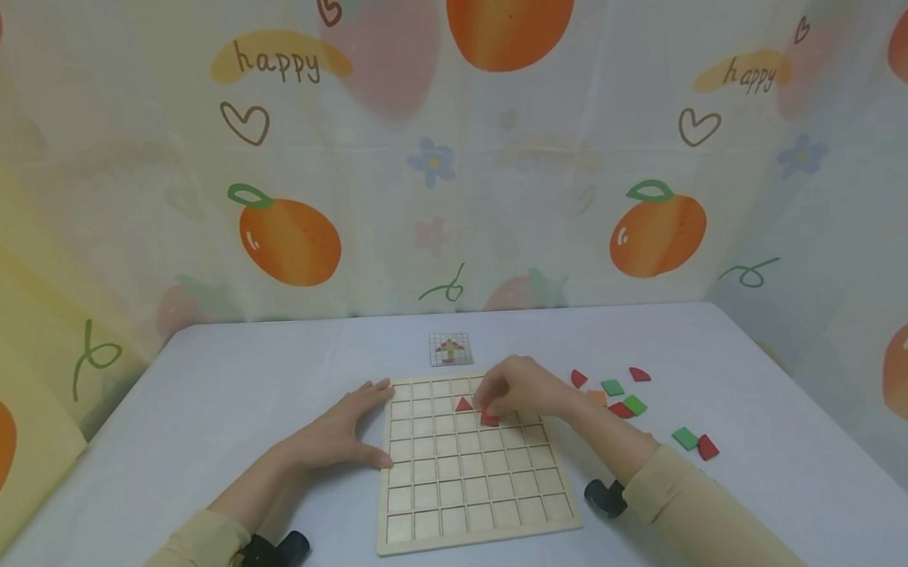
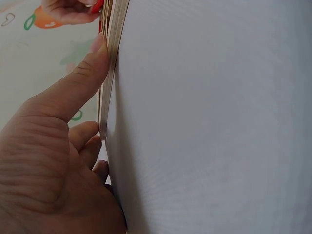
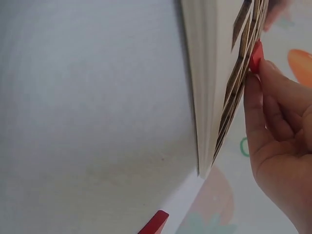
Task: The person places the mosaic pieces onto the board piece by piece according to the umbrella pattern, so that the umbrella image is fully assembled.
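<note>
A pale wooden grid board [image 1: 478, 537] lies flat in the middle of the table. My left hand [image 1: 337, 429] rests against its left edge, thumb and fingers spread apart; in the left wrist view the thumb [image 2: 80, 83] touches the board's side. Over the board's upper right cells, my right hand [image 1: 519, 388] pinches a small red piece [image 3: 256, 57] between thumb and fingers. This piece sits low over or in a cell, its outline partly covered by the fingers. Just left of it, a red triangle [image 1: 463, 405] lies on the grid.
Behind the board lies a small pattern card [image 1: 450, 349] with a gridded coloured picture. Right of the board are scattered red quarter-round pieces [image 1: 708, 447], green squares [image 1: 685, 439] and an orange piece [image 1: 597, 397]. A fruit-printed curtain [image 1: 497, 232] hangs behind the white table [image 1: 277, 365].
</note>
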Demonstrator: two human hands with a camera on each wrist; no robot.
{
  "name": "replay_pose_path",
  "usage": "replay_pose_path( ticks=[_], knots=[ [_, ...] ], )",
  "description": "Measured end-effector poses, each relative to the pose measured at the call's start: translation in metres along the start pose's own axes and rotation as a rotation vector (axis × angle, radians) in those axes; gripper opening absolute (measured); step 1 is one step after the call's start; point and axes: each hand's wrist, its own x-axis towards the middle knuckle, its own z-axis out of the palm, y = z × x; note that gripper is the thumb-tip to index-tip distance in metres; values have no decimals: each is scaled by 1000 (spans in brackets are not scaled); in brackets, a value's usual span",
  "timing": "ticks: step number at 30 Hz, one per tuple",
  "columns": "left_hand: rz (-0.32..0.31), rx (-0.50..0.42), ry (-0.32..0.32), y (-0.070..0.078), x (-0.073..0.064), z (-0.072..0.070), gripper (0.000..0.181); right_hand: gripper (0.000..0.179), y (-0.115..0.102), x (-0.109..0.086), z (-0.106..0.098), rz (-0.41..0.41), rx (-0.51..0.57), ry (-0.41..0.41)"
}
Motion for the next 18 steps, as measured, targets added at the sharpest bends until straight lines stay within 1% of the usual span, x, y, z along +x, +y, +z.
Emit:
replay_pose_path(
  ticks=[7,14,18],
  knots=[
    [0,2,3,0,-1,-1,108,15,0,1,3,-12,-35,2],
    [-3,1,3,-1,0,-1,109,17,1,1,4,-23,-46,17],
    [6,5,4,-2,0,-1,109,18,1,1,4,-35,-43,12]
  ],
)
